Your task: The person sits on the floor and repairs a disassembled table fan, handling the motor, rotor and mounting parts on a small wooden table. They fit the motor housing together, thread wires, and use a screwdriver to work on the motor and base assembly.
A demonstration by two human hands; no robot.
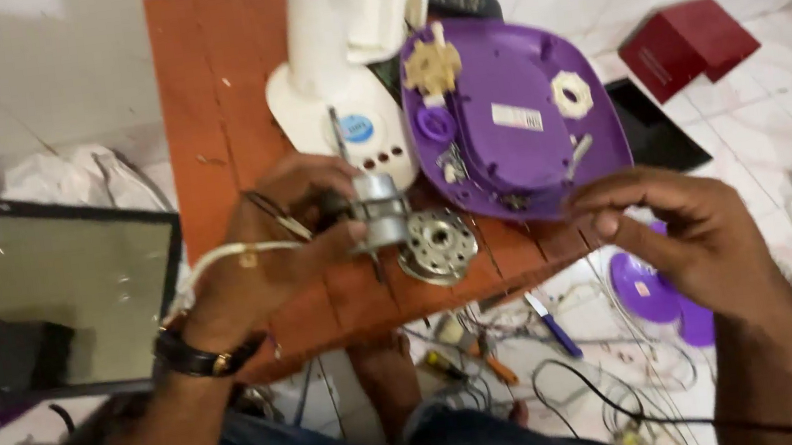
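My left hand (259,254) grips a small electric motor (377,217) with a metal body and a round silver end plate (436,245), holding it over an orange wooden board (214,94). A white cable (219,257) runs across that hand. My right hand (679,228) hovers to the right with fingers apart, holding nothing, just below the edge of a purple plastic appliance base (519,117). The base lies upside down with a beige gear (431,65), a white ring (571,93) and a purple knob (435,124) on it.
A white appliance column (337,69) stands on the board behind the motor. A dark flat screen (41,281) lies at the left. A red box (686,41) and a black slab (651,126) sit on the white tiles at right. Screwdrivers (555,326), wires and purple lids (651,287) litter the floor below.
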